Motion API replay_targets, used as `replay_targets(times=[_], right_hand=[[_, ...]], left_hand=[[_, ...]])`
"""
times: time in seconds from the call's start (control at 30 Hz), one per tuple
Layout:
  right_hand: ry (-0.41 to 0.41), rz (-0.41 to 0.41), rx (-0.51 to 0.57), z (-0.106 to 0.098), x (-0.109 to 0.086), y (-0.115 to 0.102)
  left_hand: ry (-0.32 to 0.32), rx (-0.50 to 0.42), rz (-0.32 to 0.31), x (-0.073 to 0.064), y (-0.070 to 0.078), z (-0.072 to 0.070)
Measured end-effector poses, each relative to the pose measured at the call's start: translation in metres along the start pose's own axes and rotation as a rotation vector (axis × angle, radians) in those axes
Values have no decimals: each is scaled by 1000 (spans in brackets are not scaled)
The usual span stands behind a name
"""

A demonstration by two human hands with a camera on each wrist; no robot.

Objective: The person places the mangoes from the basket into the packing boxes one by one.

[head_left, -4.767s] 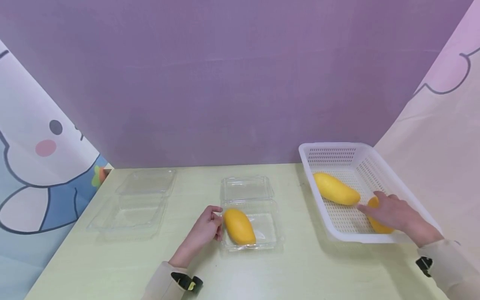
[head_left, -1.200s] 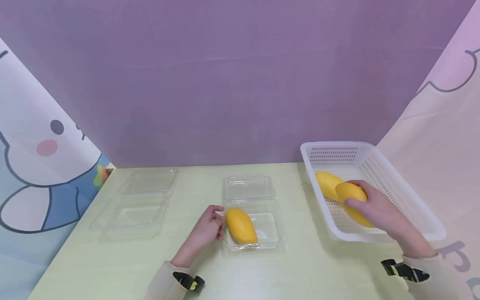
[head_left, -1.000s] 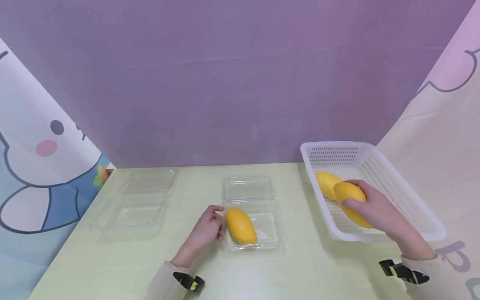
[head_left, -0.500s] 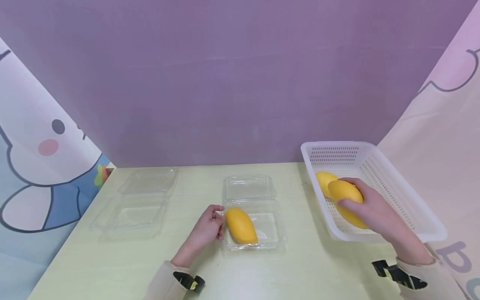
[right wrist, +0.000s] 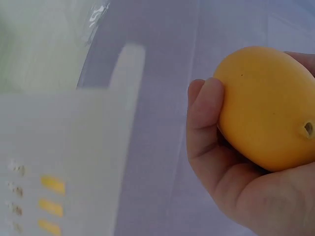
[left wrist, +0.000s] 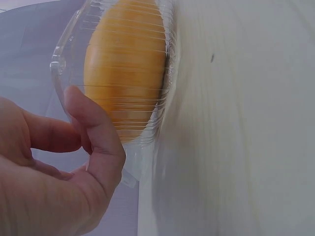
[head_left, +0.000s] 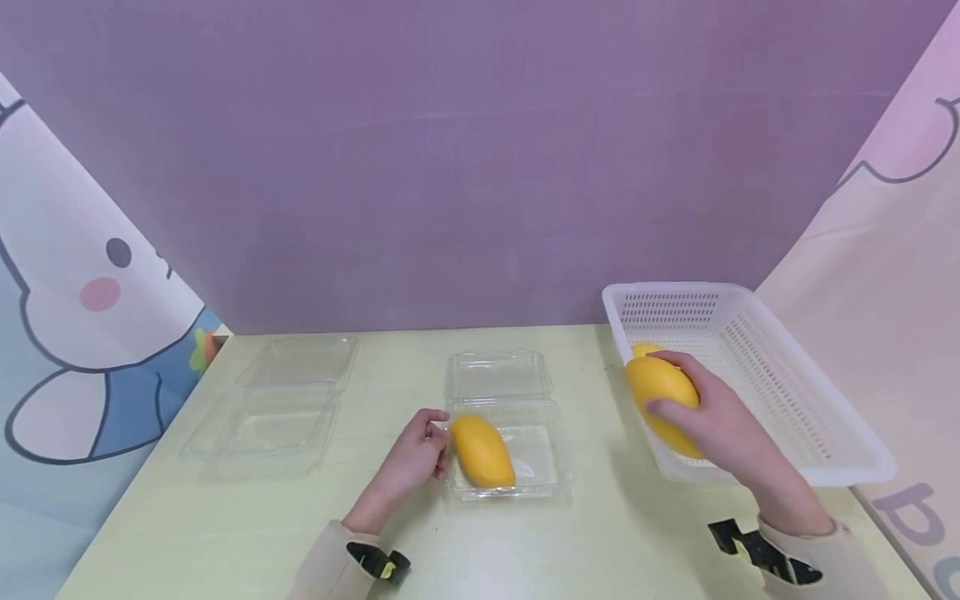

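My right hand [head_left: 720, 425] grips a yellow mango [head_left: 662, 400] over the left rim of the white basket [head_left: 817, 392]. In the right wrist view, fingers and thumb curl round this mango [right wrist: 266, 108], its stem scar showing. Behind it, mostly hidden, another mango [head_left: 643, 349] lies in the basket. At the left edge of the middle clear plastic clamshell container [head_left: 536, 446], my left hand [head_left: 411, 454] pinches the rim; the left wrist view shows its curled fingers there. One mango [head_left: 482, 452] lies in the left part of this container, whose lid is folded back.
A second clear clamshell container [head_left: 270, 425] stands with its lid back on the left of the pale table [head_left: 600, 542]. A purple backdrop [head_left: 480, 167] rises behind the table, and printed cloths hang at both sides.
My right hand has taken hold of a mango inside the basket, lifted it and carried it left to the basket's left rim. The left hand has stayed at the middle container.
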State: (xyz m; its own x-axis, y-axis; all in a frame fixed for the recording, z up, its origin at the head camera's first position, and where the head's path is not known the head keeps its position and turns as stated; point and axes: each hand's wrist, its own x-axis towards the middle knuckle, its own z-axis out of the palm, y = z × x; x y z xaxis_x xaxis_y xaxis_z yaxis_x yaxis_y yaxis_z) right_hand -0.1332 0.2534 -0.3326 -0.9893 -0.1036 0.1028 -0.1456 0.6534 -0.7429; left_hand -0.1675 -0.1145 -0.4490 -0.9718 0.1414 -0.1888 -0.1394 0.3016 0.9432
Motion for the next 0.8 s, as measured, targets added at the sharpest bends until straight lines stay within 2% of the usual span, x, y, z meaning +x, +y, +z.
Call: replay_targets(times=[0.47, 0.8], right_hand=[[1, -14, 100, 27, 6, -18], [5, -31, 147, 42, 12, -34]], left_hand=[[1, -3, 0, -2, 1, -1], [-3, 15, -1, 2, -2, -2]])
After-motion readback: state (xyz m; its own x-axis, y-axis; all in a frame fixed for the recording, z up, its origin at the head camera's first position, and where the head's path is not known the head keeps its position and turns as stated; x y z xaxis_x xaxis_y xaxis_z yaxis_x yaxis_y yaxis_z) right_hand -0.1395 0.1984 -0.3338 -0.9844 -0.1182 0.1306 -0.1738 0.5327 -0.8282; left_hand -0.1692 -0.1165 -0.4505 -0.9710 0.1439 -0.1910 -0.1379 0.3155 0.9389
